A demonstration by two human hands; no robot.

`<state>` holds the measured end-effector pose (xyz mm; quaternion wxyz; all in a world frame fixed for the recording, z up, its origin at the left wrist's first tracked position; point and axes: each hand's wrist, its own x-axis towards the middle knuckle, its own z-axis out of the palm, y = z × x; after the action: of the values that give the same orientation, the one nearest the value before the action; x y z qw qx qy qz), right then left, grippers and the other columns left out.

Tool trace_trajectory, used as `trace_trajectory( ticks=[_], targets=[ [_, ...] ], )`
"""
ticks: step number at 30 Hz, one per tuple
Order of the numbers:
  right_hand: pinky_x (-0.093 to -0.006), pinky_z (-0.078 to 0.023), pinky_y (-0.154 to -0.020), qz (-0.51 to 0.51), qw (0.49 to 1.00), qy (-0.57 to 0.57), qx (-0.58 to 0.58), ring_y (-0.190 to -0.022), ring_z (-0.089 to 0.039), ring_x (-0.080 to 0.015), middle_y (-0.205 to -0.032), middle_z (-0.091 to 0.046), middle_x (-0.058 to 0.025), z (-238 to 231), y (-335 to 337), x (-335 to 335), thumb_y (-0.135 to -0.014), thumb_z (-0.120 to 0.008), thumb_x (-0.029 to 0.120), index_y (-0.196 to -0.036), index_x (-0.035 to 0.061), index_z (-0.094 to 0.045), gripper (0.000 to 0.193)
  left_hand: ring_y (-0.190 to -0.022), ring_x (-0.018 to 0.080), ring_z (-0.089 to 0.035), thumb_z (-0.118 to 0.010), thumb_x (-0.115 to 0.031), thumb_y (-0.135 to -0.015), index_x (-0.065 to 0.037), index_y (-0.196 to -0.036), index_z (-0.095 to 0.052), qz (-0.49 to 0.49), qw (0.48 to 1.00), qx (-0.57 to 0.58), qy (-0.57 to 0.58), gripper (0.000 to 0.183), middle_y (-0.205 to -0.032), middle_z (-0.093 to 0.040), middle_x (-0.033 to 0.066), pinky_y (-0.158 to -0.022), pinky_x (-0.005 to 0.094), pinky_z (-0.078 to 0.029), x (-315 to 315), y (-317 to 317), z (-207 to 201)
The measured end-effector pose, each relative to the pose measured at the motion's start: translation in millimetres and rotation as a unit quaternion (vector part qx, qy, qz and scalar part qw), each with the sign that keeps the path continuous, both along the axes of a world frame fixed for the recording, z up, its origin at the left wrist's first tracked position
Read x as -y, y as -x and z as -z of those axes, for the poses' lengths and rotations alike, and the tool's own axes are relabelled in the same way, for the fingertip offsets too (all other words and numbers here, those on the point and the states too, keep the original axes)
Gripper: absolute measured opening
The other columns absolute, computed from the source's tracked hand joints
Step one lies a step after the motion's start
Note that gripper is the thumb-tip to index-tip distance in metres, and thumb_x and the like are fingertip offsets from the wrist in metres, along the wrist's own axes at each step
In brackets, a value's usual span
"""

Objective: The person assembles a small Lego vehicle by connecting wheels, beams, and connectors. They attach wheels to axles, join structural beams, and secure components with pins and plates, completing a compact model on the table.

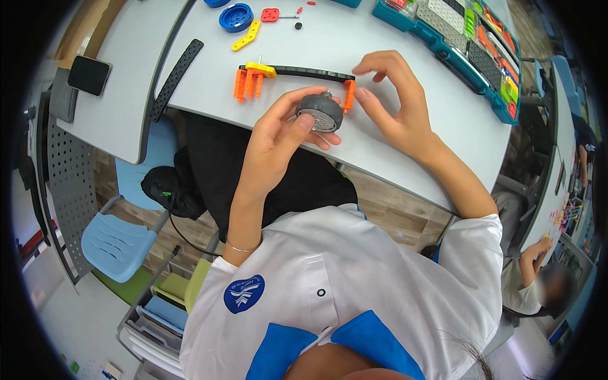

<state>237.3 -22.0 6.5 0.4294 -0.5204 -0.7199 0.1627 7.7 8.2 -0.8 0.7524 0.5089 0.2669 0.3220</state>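
My left hand (273, 139) grips a toy wheel (320, 114) with a dark tyre and grey hub, above the table's front edge. A small stub sticks up from the wheel's far side. To its right, my right hand (405, 117) is open and holds nothing, thumb and forefinger apart. Just left of those fingertips stands an orange connector (349, 94) at the end of a long black beam (310, 72). At the beam's other end are a yellow piece (261, 69) and several orange connectors (251, 83). The wheel partly overlaps the view of this assembly.
A blue wheel rim (236, 18), yellow bent beam (246, 36) and red plate (270, 14) lie farther back. A black perforated strip (177, 79) rests at the left. The teal parts case (453, 54) is at back right; a phone (89, 75) lies far left. Another person (538, 285) sits at right.
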Motion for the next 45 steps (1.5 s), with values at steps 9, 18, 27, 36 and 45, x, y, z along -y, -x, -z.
trace_trajectory(
  ticks=[9,18,27,36,45],
  targets=[
    [-0.0367,-0.043,-0.093,-0.033,0.99,0.054,0.124,-0.109,-0.051,-0.0271,-0.114,-0.057,-0.0107,6.1,-2.8,-3.6,-0.076,-0.082,0.03,-0.119,0.0047,-0.061,0.054,-0.093,0.0241,-0.07,-0.048,-0.022,-0.105,0.004,-0.139,-0.046,-0.01,1.0,-0.027,0.0,0.043,-0.125,-0.062,0.0213,-0.074,0.0293,-0.058,0.5,1.7,-1.6],
    [-0.0324,-0.048,-0.083,-0.077,0.989,0.124,-0.026,-0.097,-0.058,-0.0205,-0.107,-0.062,-0.0075,3.7,-4.6,-2.7,-0.073,-0.087,0.026,-0.116,0.0033,-0.064,0.054,-0.093,0.0207,-0.07,-0.048,-0.01,-0.104,0.002,-0.138,-0.048,-0.014,0.999,-0.032,-0.015,0.036,-0.116,-0.065,0.0159,-0.075,0.0268,-0.057,-2.3,1.4,-4.0],
    [-0.0296,-0.048,-0.078,-0.099,0.988,0.1,-0.066,-0.089,-0.057,-0.0176,-0.1,-0.062,-0.0058,6.1,-1.3,-1.4,-0.072,-0.088,0.029,-0.112,0.0027,-0.066,0.052,-0.092,0.0214,-0.071,-0.048,-0.01,-0.104,0.002,-0.132,-0.05,0.008,0.999,-0.037,-0.024,0.031,-0.115,-0.064,0.016,-0.074,0.026,-0.057,-2.9,5.0,-3.2],
    [-0.0303,-0.046,-0.082,-0.119,0.982,0.127,-0.078,-0.092,-0.057,-0.0187,-0.103,-0.063,-0.0072,5.9,-3.5,-1.6,-0.07,-0.088,0.022,-0.116,0.0017,-0.066,0.055,-0.092,0.0197,-0.071,-0.051,-0.01,-0.103,0.002,-0.132,-0.051,-0.007,0.998,-0.057,-0.033,0.031,-0.116,-0.064,0.0153,-0.072,0.0249,-0.057,-5.8,3.7,-5.5],
    [-0.0296,-0.047,-0.078,-0.115,0.985,0.1,-0.08,-0.089,-0.057,-0.0178,-0.102,-0.063,-0.0062,6.7,-2.2,-1.8,-0.074,-0.088,0.027,-0.112,0.003,-0.066,0.05,-0.093,0.0199,-0.07,-0.052,-0.01,-0.103,0.002,-0.133,-0.05,-0.025,0.998,-0.052,-0.03,0.032,-0.116,-0.064,0.0158,-0.072,0.025,-0.057,0.7,1.3,-4.2]
  ],
)
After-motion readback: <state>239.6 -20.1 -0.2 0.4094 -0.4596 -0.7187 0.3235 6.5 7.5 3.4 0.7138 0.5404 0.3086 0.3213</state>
